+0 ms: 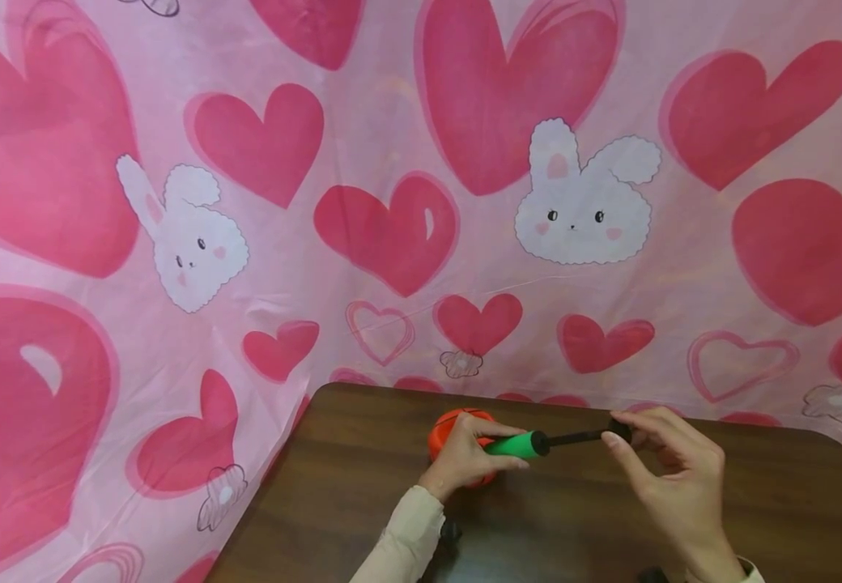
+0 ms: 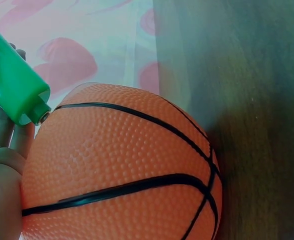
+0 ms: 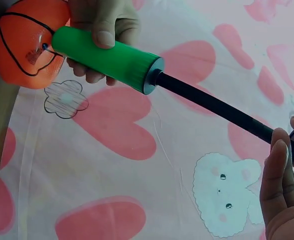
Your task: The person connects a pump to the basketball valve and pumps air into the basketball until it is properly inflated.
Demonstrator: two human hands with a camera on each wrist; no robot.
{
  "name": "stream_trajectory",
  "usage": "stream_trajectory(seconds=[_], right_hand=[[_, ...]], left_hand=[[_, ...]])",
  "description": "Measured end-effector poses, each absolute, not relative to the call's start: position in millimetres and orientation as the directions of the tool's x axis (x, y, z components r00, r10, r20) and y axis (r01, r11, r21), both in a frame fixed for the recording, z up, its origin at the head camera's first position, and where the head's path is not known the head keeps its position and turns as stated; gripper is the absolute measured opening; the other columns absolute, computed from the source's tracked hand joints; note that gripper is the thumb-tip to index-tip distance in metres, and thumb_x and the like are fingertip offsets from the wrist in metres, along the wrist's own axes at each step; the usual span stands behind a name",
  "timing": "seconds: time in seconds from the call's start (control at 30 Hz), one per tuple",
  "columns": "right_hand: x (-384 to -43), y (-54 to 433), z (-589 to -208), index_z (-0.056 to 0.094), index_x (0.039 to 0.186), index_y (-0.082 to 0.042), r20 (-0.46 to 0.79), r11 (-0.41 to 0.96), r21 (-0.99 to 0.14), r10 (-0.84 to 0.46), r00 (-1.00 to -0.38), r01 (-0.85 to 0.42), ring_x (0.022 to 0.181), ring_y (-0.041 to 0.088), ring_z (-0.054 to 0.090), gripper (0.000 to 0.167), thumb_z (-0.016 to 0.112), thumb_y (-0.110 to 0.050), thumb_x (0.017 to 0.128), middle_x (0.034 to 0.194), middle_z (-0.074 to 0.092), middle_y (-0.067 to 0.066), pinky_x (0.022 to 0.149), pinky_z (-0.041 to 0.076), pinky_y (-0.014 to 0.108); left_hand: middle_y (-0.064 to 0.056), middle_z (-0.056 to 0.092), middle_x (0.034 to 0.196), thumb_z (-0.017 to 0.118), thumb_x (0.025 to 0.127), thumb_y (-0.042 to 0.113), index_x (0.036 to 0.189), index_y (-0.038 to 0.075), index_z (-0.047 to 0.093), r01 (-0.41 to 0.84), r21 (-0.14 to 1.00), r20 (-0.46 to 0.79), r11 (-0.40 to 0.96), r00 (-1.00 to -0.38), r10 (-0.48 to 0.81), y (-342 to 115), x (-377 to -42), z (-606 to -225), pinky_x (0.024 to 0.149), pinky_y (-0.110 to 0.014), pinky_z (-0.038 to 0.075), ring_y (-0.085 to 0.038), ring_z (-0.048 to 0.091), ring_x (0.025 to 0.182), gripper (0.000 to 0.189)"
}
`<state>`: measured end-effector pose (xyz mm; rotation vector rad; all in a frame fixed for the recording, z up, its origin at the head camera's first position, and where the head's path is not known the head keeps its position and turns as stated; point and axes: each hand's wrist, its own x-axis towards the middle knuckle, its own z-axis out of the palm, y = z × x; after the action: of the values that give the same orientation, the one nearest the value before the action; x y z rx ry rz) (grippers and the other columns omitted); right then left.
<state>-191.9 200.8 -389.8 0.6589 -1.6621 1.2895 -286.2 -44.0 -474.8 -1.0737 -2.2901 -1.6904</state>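
A green hand pump (image 1: 514,445) with a black rod (image 3: 214,106) spans the two hands, its rod drawn well out of the barrel. My left hand (image 1: 465,453) grips the green barrel, thumb on one side and fingers on the other. With thumb and fingertips my right hand (image 1: 676,470) pinches the black handle at the rod's far end. An orange toy basketball (image 2: 122,155) with black lines lies on the table by the left hand. In the left wrist view the pump's nozzle end (image 2: 43,114) points at the ball; whether they touch, I cannot tell.
The dark wooden table (image 1: 333,486) has rounded far corners. Behind it hangs a pink cloth (image 1: 384,73) printed with hearts and rabbits. A small black object (image 1: 451,532) lies near the left sleeve, and another dark object (image 1: 652,575) shows at the bottom edge.
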Motion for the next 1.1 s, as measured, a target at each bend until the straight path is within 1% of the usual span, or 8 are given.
stream_trajectory(seconds=[0.13,0.27,0.33,0.47,0.63,0.73,0.9,1.1], right_hand=[[-191,201,-389,0.076,0.095,0.012,0.886,0.299,-0.462,0.116,-0.449,-0.835,0.07,0.0,0.059,0.037,0.078,0.03,0.063,0.089,0.073,-0.005,0.057,0.046,0.008],[-194,197,-395,0.076,0.098,0.011,0.874,0.296,-0.484,0.111,-0.473,-0.823,0.067,0.0,0.058,0.042,0.077,0.033,0.061,0.084,0.068,-0.005,0.058,0.047,0.009],[-196,194,-399,0.076,0.099,0.01,0.867,0.301,-0.494,0.101,-0.488,-0.816,0.067,0.0,0.058,0.045,0.076,0.034,0.06,0.082,0.066,-0.005,0.056,0.046,0.01],[-203,186,-410,0.077,0.1,0.007,0.858,0.31,-0.504,0.076,-0.507,-0.806,0.069,0.001,0.058,0.048,0.077,0.033,0.06,0.082,0.065,-0.002,0.054,0.045,0.011],[-210,176,-424,0.078,0.102,0.004,0.849,0.303,-0.515,0.047,-0.527,-0.802,0.067,0.001,0.058,0.049,0.079,0.032,0.061,0.084,0.065,0.0,0.063,0.052,0.008],[-212,172,-430,0.078,0.102,0.001,0.843,0.313,-0.52,0.04,-0.536,-0.795,0.065,0.001,0.057,0.049,0.081,0.029,0.062,0.083,0.065,0.001,0.062,0.052,0.008],[-211,169,-431,0.079,0.101,-0.001,0.825,0.327,-0.546,0.047,-0.564,-0.771,0.066,-0.001,0.057,0.045,0.083,0.025,0.065,0.081,0.065,0.003,0.062,0.052,0.008],[-210,173,-427,0.079,0.1,0.001,0.856,0.331,-0.496,0.028,-0.517,-0.803,0.065,0.0,0.057,0.05,0.082,0.029,0.059,0.081,0.065,0.0,0.062,0.053,0.009]], left_hand=[[-0.007,0.082,0.097,0.091,0.08,0.013,0.117,0.012,0.081,0.6,0.788,0.479,0.138,-0.739,0.474,-44,-287,-475,0.082,-0.03,0.061,0.001,0.069,0.086,0.038],[-0.006,0.083,0.097,0.091,0.08,0.015,0.117,0.013,0.081,0.597,0.791,0.477,0.137,-0.741,0.473,-44,-287,-475,0.082,-0.031,0.061,0.001,0.069,0.086,0.038],[-0.007,0.083,0.097,0.092,0.08,0.017,0.116,0.012,0.081,0.599,0.789,0.479,0.136,-0.739,0.474,-45,-287,-474,0.082,-0.031,0.062,0.001,0.069,0.086,0.038],[-0.009,0.083,0.099,0.092,0.08,0.017,0.116,0.011,0.081,0.599,0.791,0.482,0.122,-0.734,0.479,-45,-287,-474,0.084,-0.029,0.062,0.001,0.07,0.086,0.038],[-0.01,0.083,0.101,0.092,0.08,0.017,0.117,0.01,0.081,0.609,0.786,0.491,0.11,-0.722,0.488,-43,-287,-474,0.085,-0.026,0.061,0.0,0.072,0.086,0.039],[-0.011,0.083,0.101,0.091,0.08,0.017,0.116,0.009,0.081,0.624,0.773,0.504,0.112,-0.712,0.489,-42,-287,-474,0.084,-0.026,0.061,0.0,0.072,0.086,0.038],[-0.01,0.083,0.099,0.091,0.08,0.014,0.116,0.009,0.081,0.626,0.77,0.507,0.122,-0.717,0.478,-41,-286,-475,0.084,-0.025,0.061,0.0,0.072,0.085,0.038],[-0.008,0.083,0.1,0.092,0.079,0.013,0.117,0.008,0.081,0.637,0.76,0.513,0.126,-0.708,0.486,-41,-285,-475,0.083,-0.023,0.061,0.001,0.072,0.086,0.039]])
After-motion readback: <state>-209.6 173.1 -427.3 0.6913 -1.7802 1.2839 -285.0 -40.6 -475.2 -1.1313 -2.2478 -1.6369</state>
